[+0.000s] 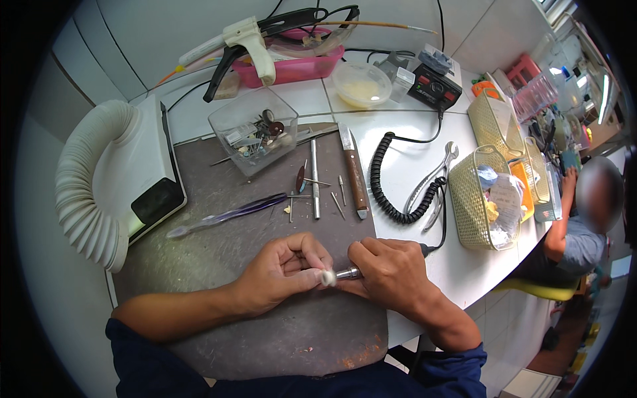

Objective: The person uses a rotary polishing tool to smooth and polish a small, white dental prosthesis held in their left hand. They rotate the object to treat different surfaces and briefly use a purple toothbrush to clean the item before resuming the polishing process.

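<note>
My left hand pinches a small white piece between thumb and fingers. My right hand grips a metal rotary handpiece, and its tip meets the white piece. Both hands rest over a grey work mat. From the handpiece a black coiled cord runs up to a black control box. On the mat beyond the hands lie a purple toothbrush, a wooden-handled knife, a metal rod and several small burs.
A clear box of burs stands at the mat's far edge. A white suction unit with ribbed hose is at left. Metal pliers and woven baskets lie right. A pink tray, a dispensing gun and a bowl sit behind. Another person sits far right.
</note>
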The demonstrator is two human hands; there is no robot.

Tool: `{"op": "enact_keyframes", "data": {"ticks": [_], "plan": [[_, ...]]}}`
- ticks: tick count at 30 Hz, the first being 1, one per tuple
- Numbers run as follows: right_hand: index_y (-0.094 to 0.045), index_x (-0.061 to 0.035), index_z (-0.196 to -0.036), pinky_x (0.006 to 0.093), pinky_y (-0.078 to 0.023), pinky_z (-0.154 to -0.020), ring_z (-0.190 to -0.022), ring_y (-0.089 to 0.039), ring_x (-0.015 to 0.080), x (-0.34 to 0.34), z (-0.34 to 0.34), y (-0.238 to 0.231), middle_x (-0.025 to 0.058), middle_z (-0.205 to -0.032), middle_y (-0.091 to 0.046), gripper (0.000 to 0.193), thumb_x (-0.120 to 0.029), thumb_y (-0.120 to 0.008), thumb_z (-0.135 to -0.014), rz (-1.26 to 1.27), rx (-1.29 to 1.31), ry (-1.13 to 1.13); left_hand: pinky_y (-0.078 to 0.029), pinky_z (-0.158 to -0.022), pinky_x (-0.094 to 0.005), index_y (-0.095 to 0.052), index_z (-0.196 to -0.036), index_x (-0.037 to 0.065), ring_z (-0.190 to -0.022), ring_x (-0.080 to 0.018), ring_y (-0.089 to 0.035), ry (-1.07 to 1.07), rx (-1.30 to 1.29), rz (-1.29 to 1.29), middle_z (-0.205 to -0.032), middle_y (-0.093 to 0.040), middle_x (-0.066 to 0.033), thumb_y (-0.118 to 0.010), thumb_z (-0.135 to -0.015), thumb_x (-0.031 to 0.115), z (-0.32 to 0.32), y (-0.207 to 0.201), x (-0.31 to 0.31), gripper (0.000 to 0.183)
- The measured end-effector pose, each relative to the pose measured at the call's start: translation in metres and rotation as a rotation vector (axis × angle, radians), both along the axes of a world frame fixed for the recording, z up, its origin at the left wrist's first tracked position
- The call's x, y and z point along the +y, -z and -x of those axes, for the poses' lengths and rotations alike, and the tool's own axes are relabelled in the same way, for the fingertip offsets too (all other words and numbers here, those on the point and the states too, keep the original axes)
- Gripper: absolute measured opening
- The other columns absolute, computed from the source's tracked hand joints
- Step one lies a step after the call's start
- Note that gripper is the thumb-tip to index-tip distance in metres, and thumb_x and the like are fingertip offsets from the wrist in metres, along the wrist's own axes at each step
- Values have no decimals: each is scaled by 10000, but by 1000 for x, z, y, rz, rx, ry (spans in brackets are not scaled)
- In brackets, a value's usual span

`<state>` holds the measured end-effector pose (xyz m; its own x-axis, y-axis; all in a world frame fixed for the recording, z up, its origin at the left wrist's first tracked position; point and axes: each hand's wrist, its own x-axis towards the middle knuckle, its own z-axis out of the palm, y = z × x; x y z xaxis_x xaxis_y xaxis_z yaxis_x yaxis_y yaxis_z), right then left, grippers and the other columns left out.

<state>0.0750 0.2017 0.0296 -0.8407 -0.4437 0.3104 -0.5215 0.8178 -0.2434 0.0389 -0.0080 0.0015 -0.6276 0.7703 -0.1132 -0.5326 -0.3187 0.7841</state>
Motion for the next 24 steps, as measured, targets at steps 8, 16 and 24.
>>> {"op": "enact_keyframes", "data": {"ticks": [8, 16, 24], "plan": [[-478, -110, -631, 284, -446, -424, -496, -595, 162, 2, 1, -2, 15, -579, -518, 486, -502, -757, -700, 4, -18, 18, -466, -764, -280, -500, -904, 62, -855, -131, -556, -20, -21, 20, -949, -545, -90, -640, -869, 43, 0, -2, 2, 145], [-480, -102, -636, 282, -443, -426, -495, -592, 167, 2, 1, -3, 19, -568, -509, 493, -508, -754, -696, 8, -13, 10, -471, -805, -261, -502, -904, 59, -873, -111, -563, 2, -13, 2, -968, -569, -83, -634, -877, 56, 1, 0, 1, 135], [-477, -96, -620, 291, -428, -400, -456, -564, 173, 3, 2, -1, 25, -551, -489, 538, -564, -733, -696, 21, 8, -10, -475, -777, -268, -511, -894, 54, -859, -120, -562, 7, -24, 15, -954, -551, -80, -653, -856, 26, 0, -1, 1, 150]]}}
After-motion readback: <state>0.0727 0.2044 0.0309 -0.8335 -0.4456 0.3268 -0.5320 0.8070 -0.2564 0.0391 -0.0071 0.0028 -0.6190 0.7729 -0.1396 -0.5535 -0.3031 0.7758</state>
